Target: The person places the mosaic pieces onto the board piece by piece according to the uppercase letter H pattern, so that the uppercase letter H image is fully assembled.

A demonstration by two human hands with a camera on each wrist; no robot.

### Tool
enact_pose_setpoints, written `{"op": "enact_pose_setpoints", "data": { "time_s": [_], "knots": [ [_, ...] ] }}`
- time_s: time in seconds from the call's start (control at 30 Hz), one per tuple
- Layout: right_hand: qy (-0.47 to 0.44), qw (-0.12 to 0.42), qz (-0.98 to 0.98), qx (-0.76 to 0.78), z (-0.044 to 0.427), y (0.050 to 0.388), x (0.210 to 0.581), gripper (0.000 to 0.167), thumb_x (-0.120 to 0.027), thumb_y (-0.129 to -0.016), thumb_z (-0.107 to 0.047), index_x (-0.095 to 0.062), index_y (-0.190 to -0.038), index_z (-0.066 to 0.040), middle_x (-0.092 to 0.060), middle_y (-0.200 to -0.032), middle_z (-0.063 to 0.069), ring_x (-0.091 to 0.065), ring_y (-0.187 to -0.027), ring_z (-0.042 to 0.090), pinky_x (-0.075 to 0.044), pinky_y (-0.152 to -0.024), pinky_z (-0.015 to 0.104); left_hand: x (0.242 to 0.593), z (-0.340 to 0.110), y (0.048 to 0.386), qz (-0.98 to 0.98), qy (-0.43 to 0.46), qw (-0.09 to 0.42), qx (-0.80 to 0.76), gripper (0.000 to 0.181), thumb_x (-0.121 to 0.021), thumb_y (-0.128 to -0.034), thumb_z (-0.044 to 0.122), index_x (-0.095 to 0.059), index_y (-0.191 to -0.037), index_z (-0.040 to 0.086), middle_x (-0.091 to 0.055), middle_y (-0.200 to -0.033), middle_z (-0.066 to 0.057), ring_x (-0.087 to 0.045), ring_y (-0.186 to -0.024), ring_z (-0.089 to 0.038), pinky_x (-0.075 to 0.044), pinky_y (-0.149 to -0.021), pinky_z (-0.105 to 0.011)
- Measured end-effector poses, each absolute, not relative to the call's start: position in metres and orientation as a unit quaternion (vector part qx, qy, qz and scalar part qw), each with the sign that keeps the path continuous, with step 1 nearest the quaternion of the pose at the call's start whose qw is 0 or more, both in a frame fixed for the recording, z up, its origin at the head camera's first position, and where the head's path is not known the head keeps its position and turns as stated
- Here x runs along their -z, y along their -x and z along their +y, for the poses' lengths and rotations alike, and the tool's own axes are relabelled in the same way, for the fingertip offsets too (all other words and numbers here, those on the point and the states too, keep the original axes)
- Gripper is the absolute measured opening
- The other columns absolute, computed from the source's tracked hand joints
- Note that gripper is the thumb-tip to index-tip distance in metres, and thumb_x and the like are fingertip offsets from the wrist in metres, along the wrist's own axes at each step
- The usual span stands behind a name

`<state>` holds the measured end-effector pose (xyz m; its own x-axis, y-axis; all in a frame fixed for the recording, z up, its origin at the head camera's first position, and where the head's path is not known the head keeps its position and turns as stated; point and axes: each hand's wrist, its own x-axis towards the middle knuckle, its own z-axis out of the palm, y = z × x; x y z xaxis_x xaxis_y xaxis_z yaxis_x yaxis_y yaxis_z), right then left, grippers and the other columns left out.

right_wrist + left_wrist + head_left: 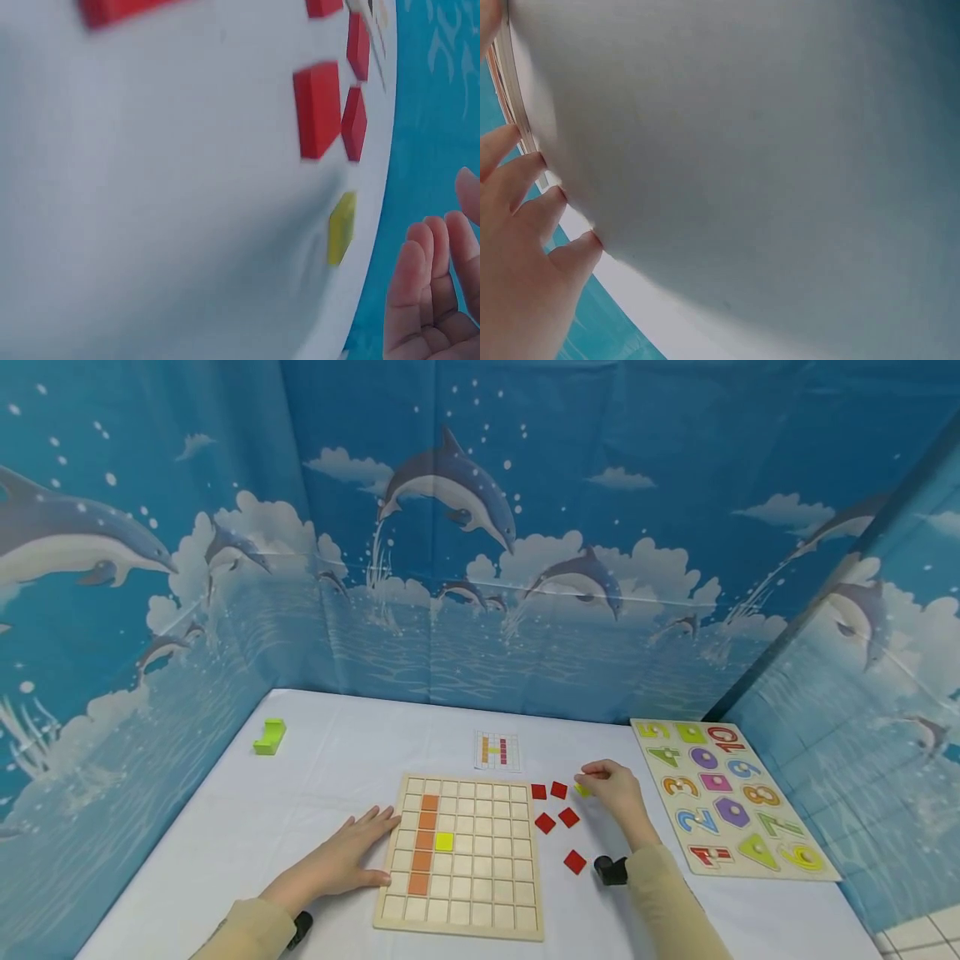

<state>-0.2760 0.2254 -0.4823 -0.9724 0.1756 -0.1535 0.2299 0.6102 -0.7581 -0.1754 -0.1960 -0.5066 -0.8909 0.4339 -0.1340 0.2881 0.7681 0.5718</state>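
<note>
Our left hand (342, 857) lies relaxed with fingers spread, fingertips and thumb at the left rim of the grid board (459, 932), grasping nothing; our right hand (613, 789), off the board's upper right side, is released too, its fingers reaching over a loose yellow tile (342, 229), which the right wrist view shows lying on the white cloth (322, 793) apart from them. On the board runs a column of five orange tiles (424, 841), with a placed yellow tile (444, 842) just right of the middle one. We judge the step in hand to be fetching the second yellow, following the pattern card (497, 760) beyond the board's far edge. The next move should call for a thumb-and-finger pinch on the tile's thin sides, then a lift. Five red tiles (574, 862) lie loose off the board's right edge, the closest almost at the rim, so we would carry over them rather than slide. Our right wrist camera (611, 870) sits near the lowest red one and might nudge it. Farther right, the number board (723, 837) limits any outward swing; left of the grid board, toward the green block (270, 737), we have ample room.
</note>
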Motion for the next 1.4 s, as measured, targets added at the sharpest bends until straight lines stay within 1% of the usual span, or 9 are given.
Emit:
{"op": "enact_pose_setpoints", "data": {
  "time_s": [0.17, 0.33, 0.43, 0.53, 0.67, 0.77, 0.87, 1.0, 1.4],
  "knots": [
    [-0.151, 0.044, 0.882, 0.443, 0.242, 0.282, 0.489, 0.036, -0.068, -0.093, -0.024, -0.060, -0.121, -0.002, -0.064, -0.102, 0.013, -0.060, -0.090, 0.024, -0.050, -0.074, 0.026, 0.506, -0.195, 0.174, 0.929, -0.192, 0.135, -0.284, 0.091, -0.078, -0.0784, 0.044, -0.038, -0.151, 0.005, -0.030, -0.160, -0.019, -0.021, -0.149, -0.042, -0.015, -0.118, -0.068],
    [-0.168, 0.045, 0.877, 0.448, 0.246, 0.286, 0.492, 0.036, -0.069, -0.092, -0.022, -0.060, -0.120, -0.001, -0.062, -0.100, 0.014, -0.059, -0.088, 0.025, -0.050, -0.071, 0.027, 0.507, -0.195, 0.174, 0.929, -0.195, 0.131, -0.285, 0.091, -0.078, -0.0786, 0.043, -0.038, -0.151, 0.005, -0.030, -0.160, -0.019, -0.021, -0.149, -0.042, -0.015, -0.118, -0.068],
    [-0.171, 0.051, 0.877, 0.446, 0.245, 0.289, 0.494, 0.035, -0.069, -0.091, -0.021, -0.060, -0.118, -0.001, -0.061, -0.102, 0.015, -0.058, -0.089, 0.025, -0.050, -0.071, 0.027, 0.508, -0.195, 0.174, 0.931, -0.194, 0.129, -0.282, 0.092, -0.078, -0.0780, 0.045, -0.038, -0.151, 0.006, -0.030, -0.160, -0.019, -0.021, -0.149, -0.042, -0.015, -0.118, -0.068],
    [-0.175, 0.061, 0.878, 0.442, 0.244, 0.291, 0.498, 0.035, -0.069, -0.092, -0.022, -0.059, -0.119, -0.001, -0.061, -0.107, 0.017, -0.058, -0.093, 0.027, -0.052, -0.075, 0.029, 0.510, -0.195, 0.175, 0.930, -0.195, 0.132, -0.284, 0.092, -0.078, -0.0783, 0.045, -0.038, -0.151, 0.006, -0.030, -0.160, -0.018, -0.021, -0.149, -0.042, -0.015, -0.118, -0.068],
    [-0.179, 0.075, 0.879, 0.435, 0.242, 0.292, 0.500, 0.035, -0.067, -0.093, -0.022, -0.057, -0.120, -0.002, -0.059, -0.112, 0.019, -0.056, -0.097, 0.030, -0.053, -0.080, 0.033, 0.511, -0.195, 0.175, 0.928, -0.198, 0.135, -0.286, 0.091, -0.077, -0.0790, 0.046, -0.038, -0.151, 0.006, -0.030, -0.160, -0.018, -0.020, -0.149, -0.042, -0.015, -0.118, -0.068],
    [-0.175, 0.084, 0.881, 0.430, 0.240, 0.292, 0.501, 0.035, -0.066, -0.094, -0.021, -0.057, -0.120, -0.001, -0.058, -0.114, 0.021, -0.054, -0.100, 0.032, -0.052, -0.086, 0.040, 0.511, -0.195, 0.175, 0.928, -0.197, 0.136, -0.286, 0.091, -0.077, -0.0789, 0.046, -0.038, -0.151, 0.007, -0.030, -0.160, -0.018, -0.020, -0.149, -0.042, -0.015, -0.118, -0.068],
    [-0.171, 0.090, 0.884, 0.425, 0.239, 0.291, 0.501, 0.035, -0.066, -0.093, -0.019, -0.056, -0.120, 0.001, -0.057, -0.117, 0.023, -0.052, -0.103, 0.034, -0.050, -0.093, 0.046, 0.512, -0.196, 0.176, 0.929, -0.199, 0.134, -0.282, 0.092, -0.077, -0.0786, 0.047, -0.038, -0.151, 0.007, -0.030, -0.160, -0.018, -0.021, -0.149, -0.042, -0.016, -0.118, -0.068],
    [-0.173, 0.095, 0.887, 0.417, 0.237, 0.291, 0.501, 0.033, -0.066, -0.092, -0.017, -0.057, -0.117, 0.002, -0.056, -0.119, 0.024, -0.050, -0.106, 0.036, -0.047, -0.097, 0.051, 0.513, -0.196, 0.178, 0.932, -0.199, 0.130, -0.274, 0.092, -0.077, -0.0781, 0.048, -0.038, -0.151, 0.007, -0.030, -0.160, -0.017, -0.021, -0.149, -0.042, -0.017, -0.118, -0.067],
    [-0.192, 0.111, 0.897, 0.382, 0.234, 0.292, 0.499, 0.030, -0.073, -0.088, -0.016, -0.058, -0.106, 0.003, -0.058, -0.110, 0.023, -0.049, -0.101, 0.035, -0.048, -0.090, 0.047, 0.514, -0.196, 0.179, 0.934, -0.198, 0.124, -0.270, 0.092, -0.077, -0.0776, 0.048, -0.038, -0.151, 0.008, -0.031, -0.160, -0.017, -0.021, -0.149, -0.042, -0.017, -0.118, -0.068]
  ]
}}
